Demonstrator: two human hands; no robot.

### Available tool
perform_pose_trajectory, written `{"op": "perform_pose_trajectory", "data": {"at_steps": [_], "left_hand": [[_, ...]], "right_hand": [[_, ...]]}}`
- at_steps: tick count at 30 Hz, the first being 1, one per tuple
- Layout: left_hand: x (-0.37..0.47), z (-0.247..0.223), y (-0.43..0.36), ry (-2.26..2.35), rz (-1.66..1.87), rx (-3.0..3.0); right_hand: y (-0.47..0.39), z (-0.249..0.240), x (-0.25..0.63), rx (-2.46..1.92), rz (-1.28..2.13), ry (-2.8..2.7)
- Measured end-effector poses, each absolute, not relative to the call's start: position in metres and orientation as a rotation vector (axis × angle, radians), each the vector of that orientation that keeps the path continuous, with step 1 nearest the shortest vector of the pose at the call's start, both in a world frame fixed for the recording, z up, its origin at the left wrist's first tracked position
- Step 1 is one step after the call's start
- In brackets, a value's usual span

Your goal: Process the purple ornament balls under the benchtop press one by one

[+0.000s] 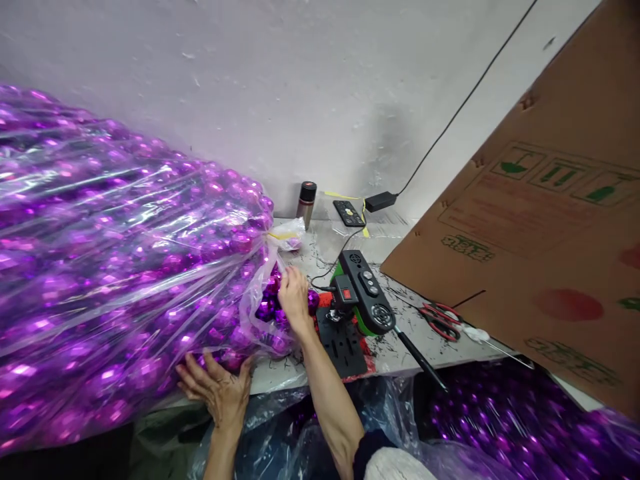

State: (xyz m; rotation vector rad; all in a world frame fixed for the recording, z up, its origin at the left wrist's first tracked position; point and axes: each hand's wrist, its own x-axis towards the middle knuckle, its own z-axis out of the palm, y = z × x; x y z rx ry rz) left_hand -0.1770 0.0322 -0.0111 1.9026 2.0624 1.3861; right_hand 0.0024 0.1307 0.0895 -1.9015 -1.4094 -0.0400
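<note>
A large clear plastic bag [130, 267] full of shiny purple balls fills the left side, its gathered mouth lying on the table. Against the bag's lower edge, my left hand [217, 390] rests with its fingers spread. My right hand [295, 297] is at the bag's mouth, its fingers closed on the plastic edge. Loose purple balls [273, 300] show in the opening beside it. Just right of my right hand stands a black and green machine [367, 293] with a black slotted base plate [343, 347].
Behind are a bottle [306, 203], a phone [349, 213] and a power adapter [381, 201] with a cable. Red-handled scissors [443, 321] lie right of the machine, by a big cardboard box [530, 220]. More purple balls [515, 420] are below the table edge.
</note>
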Motion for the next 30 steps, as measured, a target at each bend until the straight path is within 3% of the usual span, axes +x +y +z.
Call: {"op": "perform_pose_trajectory", "data": {"at_steps": [7, 11, 18, 22, 26, 30], "left_hand": [[-0.194, -0.010, 0.035, 1.928, 1.463, 1.855], [-0.200, -0.007, 0.031, 1.862, 1.495, 1.848], [-0.196, -0.008, -0.003, 1.937, 1.649, 1.902], [-0.178, 0.032, -0.003, 1.699, 1.763, 2.138], [-0.129, 0.108, 0.060, 1.243, 1.278, 2.410], [-0.056, 0.171, 0.163, 1.170, 0.597, 2.558]], "right_hand": [[-0.072, 0.085, -0.019, -1.092, 0.002, -1.842], [-0.151, 0.067, 0.055, -1.340, -0.026, -1.735], [-0.155, 0.052, 0.184, -1.670, -0.326, -1.361], [-0.125, 0.044, 0.207, -1.688, -0.346, -1.293], [-0.102, 0.027, 0.201, -1.647, -0.328, -1.269], [-0.095, -0.001, 0.187, -1.635, -0.342, -1.242]]}}
